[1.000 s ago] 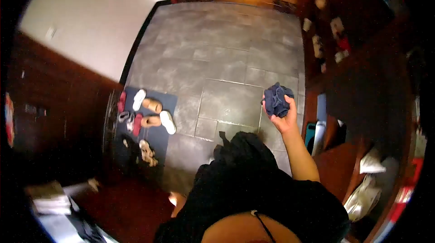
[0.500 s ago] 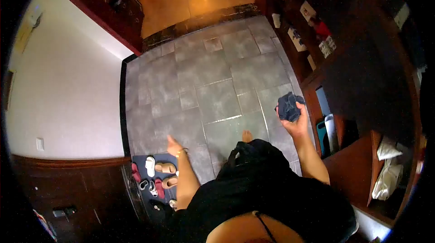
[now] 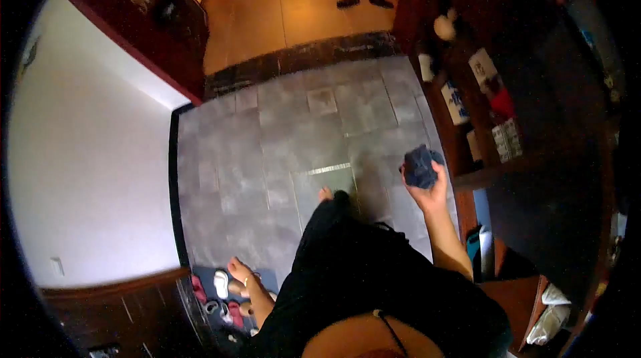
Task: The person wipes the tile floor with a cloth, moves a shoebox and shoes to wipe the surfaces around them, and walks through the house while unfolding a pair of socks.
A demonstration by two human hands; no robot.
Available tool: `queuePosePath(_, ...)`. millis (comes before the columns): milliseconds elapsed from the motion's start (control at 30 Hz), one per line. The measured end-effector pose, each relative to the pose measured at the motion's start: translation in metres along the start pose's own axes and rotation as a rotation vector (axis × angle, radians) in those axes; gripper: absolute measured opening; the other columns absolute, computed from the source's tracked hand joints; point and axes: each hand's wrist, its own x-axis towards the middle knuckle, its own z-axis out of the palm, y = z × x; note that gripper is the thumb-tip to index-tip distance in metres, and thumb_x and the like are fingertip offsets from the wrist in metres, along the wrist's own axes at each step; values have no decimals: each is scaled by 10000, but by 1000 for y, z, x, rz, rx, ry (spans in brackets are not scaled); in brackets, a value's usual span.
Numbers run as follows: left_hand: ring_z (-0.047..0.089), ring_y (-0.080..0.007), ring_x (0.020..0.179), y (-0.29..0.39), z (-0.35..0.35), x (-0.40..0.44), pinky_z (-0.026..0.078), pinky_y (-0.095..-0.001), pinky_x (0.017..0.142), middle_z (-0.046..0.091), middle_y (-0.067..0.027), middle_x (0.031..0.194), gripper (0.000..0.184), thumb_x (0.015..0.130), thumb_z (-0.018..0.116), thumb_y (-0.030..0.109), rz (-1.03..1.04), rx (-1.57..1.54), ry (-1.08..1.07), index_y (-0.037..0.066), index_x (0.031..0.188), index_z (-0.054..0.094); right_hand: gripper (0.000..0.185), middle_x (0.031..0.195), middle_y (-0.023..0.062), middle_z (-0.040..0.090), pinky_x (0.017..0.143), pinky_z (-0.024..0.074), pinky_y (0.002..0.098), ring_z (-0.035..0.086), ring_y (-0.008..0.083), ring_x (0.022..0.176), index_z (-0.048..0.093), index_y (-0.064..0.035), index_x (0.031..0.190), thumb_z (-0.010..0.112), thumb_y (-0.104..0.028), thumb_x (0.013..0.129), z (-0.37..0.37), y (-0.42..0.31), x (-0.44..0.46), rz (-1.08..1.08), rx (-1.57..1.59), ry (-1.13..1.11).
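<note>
In my right hand (image 3: 433, 196) is a bunched dark blue cloth (image 3: 420, 165); my fingers wrap round it from below, and its exact kind does not show. I hold it out in front of me on the right, over the grey tiled floor and beside the dark shelf unit. My left hand (image 3: 239, 269) hangs low on the left with its fingers curled, and nothing shows in it. Behind that hand, a dark mat (image 3: 267, 279) bears several shoes, among them a white shoe (image 3: 221, 284). My bare foot (image 3: 324, 194) shows ahead of my dark clothing.
Grey floor tiles (image 3: 287, 137) stretch ahead to a dark threshold (image 3: 300, 59), with orange-lit flooring (image 3: 267, 4) beyond. Two dark slippers (image 3: 348, 3) lie there. A white wall (image 3: 93, 157) stands left, and a wooden shelf unit (image 3: 477, 174) with cards and bags runs along the right.
My view has shifted, and the threshold and slippers appear lower in it. A different stride shows at my foot. My left hand is lower, near the shoes; the right still grips the cloth.
</note>
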Motion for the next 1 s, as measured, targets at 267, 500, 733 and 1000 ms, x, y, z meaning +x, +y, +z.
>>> queuePosePath(267,399,-61,673,568,162,26,315,-231,605,452,32,767,107,893,639,220,643,-1218,-941,136,916,575,486,1232,175,566,952,481,492,537,369,1129,572,-51,1203,693,-184,751,113,1,117,-163,121,10)
queuePosePath(500,468,-116,480,747,199,-18,340,-232,479,547,29,622,156,866,644,119,1287,-1897,-1308,248,952,655,508,1230,154,589,931,493,476,567,321,1122,559,-87,1229,705,-177,751,145,-25,246,-253,113,-41)
queuePosePath(733,322,-3,375,834,276,3,209,-204,369,504,94,540,330,736,750,36,1328,-1871,-1238,258,970,682,470,1257,142,567,992,451,462,544,313,1149,569,-70,1224,691,-205,791,288,-69,424,-65,-134,-222)
queuePosePath(1000,301,-32,373,943,410,39,206,-221,376,450,120,503,262,793,726,97,1124,-1975,-1277,332,889,661,565,1207,176,601,731,583,382,608,312,1061,525,-13,1260,592,-374,830,475,-6,572,29,-406,-409)
